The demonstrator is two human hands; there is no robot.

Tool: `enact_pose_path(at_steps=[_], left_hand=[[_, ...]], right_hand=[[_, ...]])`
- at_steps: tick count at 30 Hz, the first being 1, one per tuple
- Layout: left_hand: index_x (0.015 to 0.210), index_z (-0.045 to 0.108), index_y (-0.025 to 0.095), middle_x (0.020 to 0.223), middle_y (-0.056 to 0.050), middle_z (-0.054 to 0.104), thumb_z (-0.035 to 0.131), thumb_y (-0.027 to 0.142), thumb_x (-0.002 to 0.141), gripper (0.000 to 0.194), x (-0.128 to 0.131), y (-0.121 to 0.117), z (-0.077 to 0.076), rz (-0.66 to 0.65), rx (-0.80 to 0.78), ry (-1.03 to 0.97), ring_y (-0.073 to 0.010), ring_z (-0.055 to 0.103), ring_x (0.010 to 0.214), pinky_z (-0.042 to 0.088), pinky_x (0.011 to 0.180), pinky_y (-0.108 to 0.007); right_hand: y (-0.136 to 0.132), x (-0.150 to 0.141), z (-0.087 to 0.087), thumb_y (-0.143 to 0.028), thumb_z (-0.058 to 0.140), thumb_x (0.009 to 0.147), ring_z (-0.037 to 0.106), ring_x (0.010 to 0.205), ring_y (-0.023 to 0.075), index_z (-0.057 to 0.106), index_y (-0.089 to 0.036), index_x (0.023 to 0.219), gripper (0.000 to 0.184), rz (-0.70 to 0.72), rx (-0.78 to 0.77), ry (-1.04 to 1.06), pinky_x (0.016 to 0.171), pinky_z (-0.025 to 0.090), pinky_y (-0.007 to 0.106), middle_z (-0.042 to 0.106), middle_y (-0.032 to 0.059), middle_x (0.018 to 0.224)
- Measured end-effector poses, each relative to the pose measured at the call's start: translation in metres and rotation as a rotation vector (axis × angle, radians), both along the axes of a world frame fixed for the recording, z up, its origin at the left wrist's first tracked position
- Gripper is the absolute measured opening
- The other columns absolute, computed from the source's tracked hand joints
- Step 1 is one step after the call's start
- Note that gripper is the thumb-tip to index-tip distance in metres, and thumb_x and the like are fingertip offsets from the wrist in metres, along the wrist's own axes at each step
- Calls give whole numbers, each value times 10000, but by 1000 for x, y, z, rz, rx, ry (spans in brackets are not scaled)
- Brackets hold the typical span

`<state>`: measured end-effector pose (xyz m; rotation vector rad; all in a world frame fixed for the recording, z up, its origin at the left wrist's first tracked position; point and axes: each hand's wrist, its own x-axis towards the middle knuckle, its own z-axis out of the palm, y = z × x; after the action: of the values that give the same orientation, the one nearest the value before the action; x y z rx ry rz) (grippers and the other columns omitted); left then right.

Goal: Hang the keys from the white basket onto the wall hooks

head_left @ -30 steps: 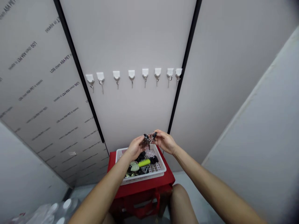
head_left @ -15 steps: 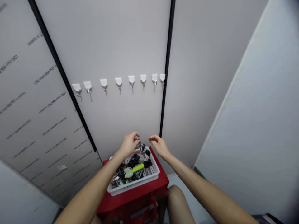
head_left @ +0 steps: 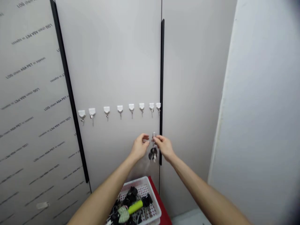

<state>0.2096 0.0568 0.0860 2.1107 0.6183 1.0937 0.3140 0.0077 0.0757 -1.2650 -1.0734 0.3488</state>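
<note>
Pinched in my right hand [head_left: 164,146] is a bunch of keys [head_left: 153,153] with dark heads, dangling from a metal ring or clip whose loop shows above the fingertips. Just to the left of it, my left hand [head_left: 140,147] is raised with thumb and fingers apart and nothing visible between them. Both hands are in front of the pale panel, below a row of several white adhesive hooks [head_left: 120,109]. Under my hands sits a white perforated basket [head_left: 153,200] holding more keys, a lime-green tube-shaped piece [head_left: 135,207] and a pale green quilted piece [head_left: 123,214].
The basket rests on a red surface [head_left: 164,211]. Long black strips [head_left: 162,78] run down the panel's edges. Printed film [head_left: 28,125] covers the left panel, and a pale wall [head_left: 257,109] rises on the right.
The keys have come up from over the basket, passing from my left hand to my right. Both hands are higher relative to the basket, and my view has tilted up towards the hooks.
</note>
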Motion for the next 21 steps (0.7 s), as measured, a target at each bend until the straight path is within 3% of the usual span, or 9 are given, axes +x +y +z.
enact_pose_path(at_steps=[4, 9, 15, 21], left_hand=[[957, 437, 140, 976, -62, 510, 414, 93, 610, 351, 28, -2, 16, -150, 54, 16, -125, 465, 867, 370, 755, -261], [1049, 383, 149, 1064, -61, 457, 421, 87, 606, 449, 51, 0, 38, -105, 121, 76, -153, 429, 934, 330, 816, -297], [1061, 374, 156, 1060, -51, 464, 417, 94, 613, 454, 53, 5, 36, -59, 125, 94, -155, 430, 939, 325, 822, -294], [1062, 375, 123, 1068, -85, 452, 417, 105, 621, 443, 27, 5, 10, -29, 22, 144, -157, 443, 917, 355, 786, -286]], right_hand=[[17, 25, 46, -307, 481, 574, 347, 392, 38, 512, -133, 588, 177, -78, 158, 108, 393, 283, 178, 503, -26, 517], [33, 45, 76, -266, 485, 583, 339, 353, 26, 484, -136, 540, 137, -89, 194, 227, 362, 279, 170, 485, -37, 466], [44, 53, 81, -216, 452, 625, 359, 329, 33, 432, -143, 493, 153, -96, 65, 212, 336, 292, 170, 457, -31, 419], [43, 55, 72, -217, 492, 580, 435, 436, 65, 495, -130, 576, 88, -249, 15, 123, 445, 362, 206, 486, -13, 493]])
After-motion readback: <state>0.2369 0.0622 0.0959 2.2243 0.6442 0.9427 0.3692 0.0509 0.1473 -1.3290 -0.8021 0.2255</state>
